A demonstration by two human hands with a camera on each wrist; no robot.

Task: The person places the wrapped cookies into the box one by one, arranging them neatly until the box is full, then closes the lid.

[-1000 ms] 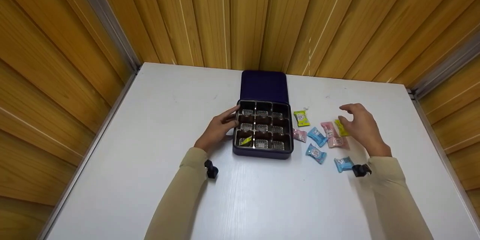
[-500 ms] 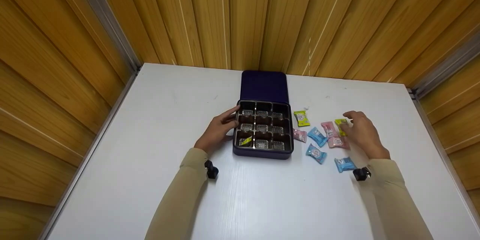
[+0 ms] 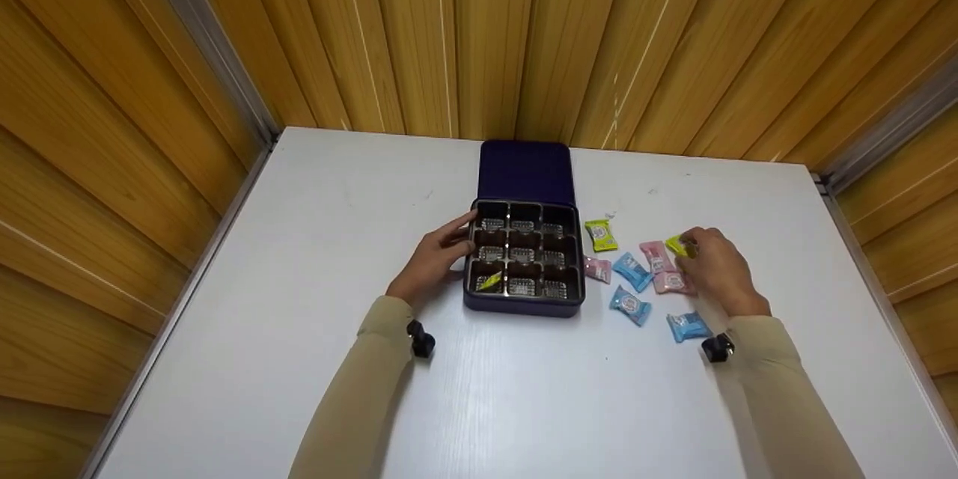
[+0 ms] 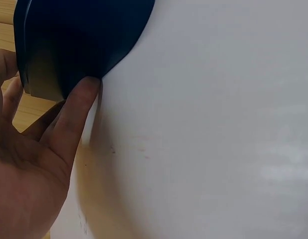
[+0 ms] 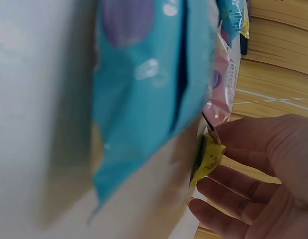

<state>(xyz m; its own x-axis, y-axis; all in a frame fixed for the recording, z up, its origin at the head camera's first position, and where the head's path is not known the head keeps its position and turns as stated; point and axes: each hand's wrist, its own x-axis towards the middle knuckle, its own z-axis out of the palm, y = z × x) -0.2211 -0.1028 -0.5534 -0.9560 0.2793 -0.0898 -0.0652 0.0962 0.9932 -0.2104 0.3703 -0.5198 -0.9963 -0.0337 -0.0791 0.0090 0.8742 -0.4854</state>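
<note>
A dark blue tin box [image 3: 524, 308] stands with its divided inner tray in sight and one yellow-green candy [image 3: 490, 281] in the near-left compartment. Against the box's left side rests my left hand [image 3: 432, 258], its thumb and fingers touching the wall and rim. My right hand [image 3: 720, 269] pinches a yellow wrapped candy [image 3: 677, 245] between thumb and fingers; the same candy [image 5: 210, 159] shows partly in the right wrist view. Pink candies [image 3: 657, 257] lie just left of that hand, and a blue candy [image 3: 687, 326] lies below it.
The tin's lid [image 3: 525, 171] lies open behind the box. Between box and right hand lie another yellow-green candy [image 3: 601, 235], a pink one [image 3: 598, 269] and two blue ones, one a blue candy [image 3: 631, 305]. Wood-patterned panels [image 3: 494, 37] surround the white table [image 3: 224, 329].
My right hand has come down and toward the near side onto the yellow candy and now pinches it, turning it slightly. The left hand stays against the box.
</note>
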